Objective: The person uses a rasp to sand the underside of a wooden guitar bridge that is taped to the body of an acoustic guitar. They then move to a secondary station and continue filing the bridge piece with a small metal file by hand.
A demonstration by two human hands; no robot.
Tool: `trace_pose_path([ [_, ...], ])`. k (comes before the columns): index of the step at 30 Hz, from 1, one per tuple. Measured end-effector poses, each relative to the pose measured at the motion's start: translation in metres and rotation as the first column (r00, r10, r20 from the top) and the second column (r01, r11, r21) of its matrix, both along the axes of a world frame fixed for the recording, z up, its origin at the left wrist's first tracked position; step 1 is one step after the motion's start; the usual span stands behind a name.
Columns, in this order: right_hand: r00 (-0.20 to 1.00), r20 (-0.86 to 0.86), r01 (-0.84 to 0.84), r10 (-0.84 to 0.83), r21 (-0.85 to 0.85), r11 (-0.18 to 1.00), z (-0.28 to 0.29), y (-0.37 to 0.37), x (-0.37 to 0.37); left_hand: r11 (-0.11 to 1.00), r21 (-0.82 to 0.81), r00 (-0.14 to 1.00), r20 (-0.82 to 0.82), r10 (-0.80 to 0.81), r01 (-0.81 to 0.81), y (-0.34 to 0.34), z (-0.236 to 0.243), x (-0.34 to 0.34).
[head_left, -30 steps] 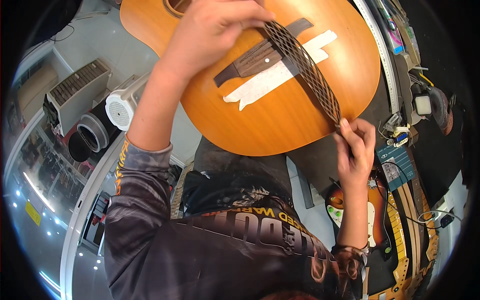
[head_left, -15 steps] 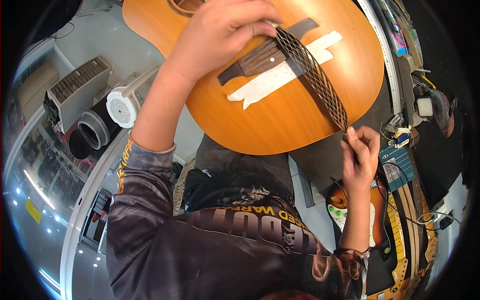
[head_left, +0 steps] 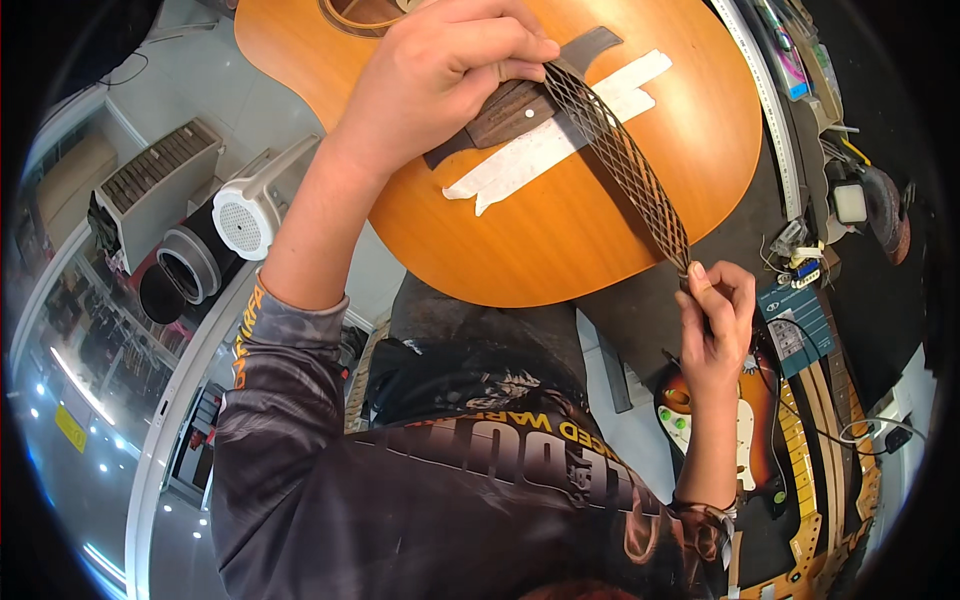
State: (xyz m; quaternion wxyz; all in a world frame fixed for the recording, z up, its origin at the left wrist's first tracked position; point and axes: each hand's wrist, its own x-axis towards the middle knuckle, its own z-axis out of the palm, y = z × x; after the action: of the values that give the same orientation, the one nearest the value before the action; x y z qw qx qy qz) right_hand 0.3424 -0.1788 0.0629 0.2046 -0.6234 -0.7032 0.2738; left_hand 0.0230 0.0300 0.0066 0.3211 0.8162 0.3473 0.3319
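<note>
Acoustic guitar [head_left: 540,250], amber top facing up, sits at the person's lap, soundhole toward the upper edge of the view. Dark lattice mesh strip [head_left: 622,158] stretched slantwise above it, upper left to lower right; passes over the bridge [head_left: 512,112] and the white tape strips [head_left: 535,160], lower end beyond the guitar's rim. Shadow on the top just beside the strip; cannot tell whether any part touches the wood.

Left hand [head_left: 430,85]: grip pinched on the strip's upper end, near the bridge. Right hand [head_left: 720,318]: grip clamped on the lower end, thumb against fingers, just off the guitar's edge.

Right side: teal packet [head_left: 797,332] near the right hand; sunburst electric guitar [head_left: 745,440] partly behind the right forearm. Pale ruler [head_left: 778,130] along the acoustic's far right side.
</note>
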Motion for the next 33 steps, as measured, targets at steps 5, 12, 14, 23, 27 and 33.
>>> trace_pose_path([
  [5, 1.000, 0.002, -0.008, 0.008, 0.025, 1.000, -0.008, 0.009, -0.001, 0.999, -0.005, 0.999, -0.006, -0.037, 0.037, 0.005, -0.004, -0.003],
  [12, 1.000, 0.015, 0.017, -0.017, 0.002, 1.000, -0.001, 0.000, 0.000, 1.000, -0.014, 1.000, -0.002, -0.025, 0.025, 0.003, -0.002, 0.000],
  [14, 1.000, 0.014, 0.006, -0.007, 0.019, 1.000, -0.007, 0.002, 0.003, 0.998, -0.038, 0.999, -0.002, -0.041, 0.041, 0.006, -0.003, 0.000],
  [23, 1.000, -0.007, 0.028, -0.028, 0.000, 1.000, 0.001, 0.001, -0.003, 0.999, -0.027, 1.000, -0.007, -0.020, 0.020, 0.004, -0.003, 0.003],
  [27, 0.999, -0.027, 0.023, -0.022, 0.019, 1.000, -0.008, 0.010, -0.007, 0.999, -0.003, 0.998, 0.035, 0.042, -0.042, 0.007, -0.006, 0.001],
  [33, 1.000, 0.016, 0.010, -0.010, 0.034, 0.999, -0.007, 0.010, -0.011, 0.999, 0.046, 0.999, -0.021, -0.025, 0.026, 0.008, -0.004, -0.001],
])
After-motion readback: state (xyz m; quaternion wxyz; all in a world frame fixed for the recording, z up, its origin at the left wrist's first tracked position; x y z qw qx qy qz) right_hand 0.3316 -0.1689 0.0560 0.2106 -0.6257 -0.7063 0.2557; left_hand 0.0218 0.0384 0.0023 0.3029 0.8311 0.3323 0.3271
